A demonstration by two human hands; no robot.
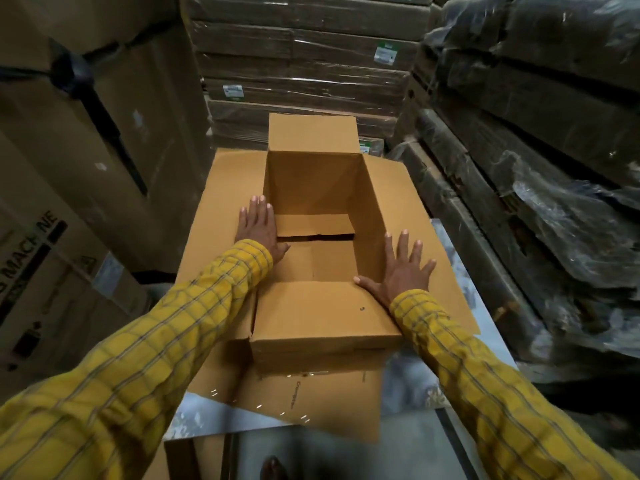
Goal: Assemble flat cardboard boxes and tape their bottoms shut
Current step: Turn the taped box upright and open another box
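Hands (332, 247) flat on box (311, 188) flaps.

So there's this open tan cardboard box (311, 188) standing mouth-up on a shiny silver metal table (446, 244), all four top flaps splayed out. Left hand (259, 226) lies flat, fingers straight, on the left flap right at the box's edge; right hand (401, 268) is spread flat on the right flap. Both yellow plaid sleeves (166, 341) reach in from below. Inside, the bottom flaps are folded in with a dark gap between them. Shrink-wrapped stacks of flat brown cardboard (304, 64) sit behind, big printed brown cartons (69, 150) on the left.
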